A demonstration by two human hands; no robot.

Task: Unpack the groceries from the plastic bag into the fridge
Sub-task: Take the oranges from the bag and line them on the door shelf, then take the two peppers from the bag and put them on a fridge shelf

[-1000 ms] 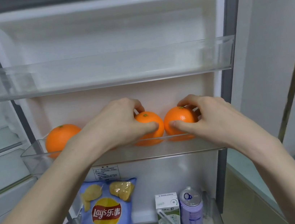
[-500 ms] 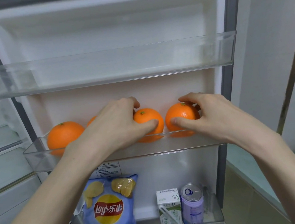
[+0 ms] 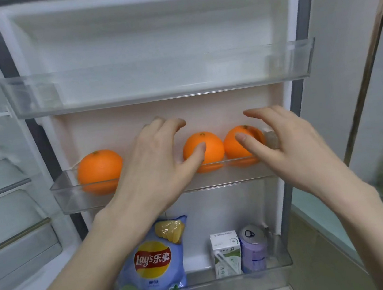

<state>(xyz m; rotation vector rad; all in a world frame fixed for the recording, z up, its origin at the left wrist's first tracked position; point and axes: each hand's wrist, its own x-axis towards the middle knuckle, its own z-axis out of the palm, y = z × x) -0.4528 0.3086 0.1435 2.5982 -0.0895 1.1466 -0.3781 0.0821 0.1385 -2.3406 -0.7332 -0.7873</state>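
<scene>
A: Where do we find the three round orange-skinned oranges [image 3: 203,151]?

B: In the clear plastic middle door shelf [image 3: 70,198]. Our left hand [image 3: 153,160] and right hand [image 3: 291,145] hover before the two rightmost, fingers spread, gripping nothing.

A: Pose?

B: Palms down, thumbs inward.

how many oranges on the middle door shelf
3 visible: left orange at the shelf's left end, middle orange right of the left hand, right orange behind the right hand. Another may hide behind the left hand.
</scene>
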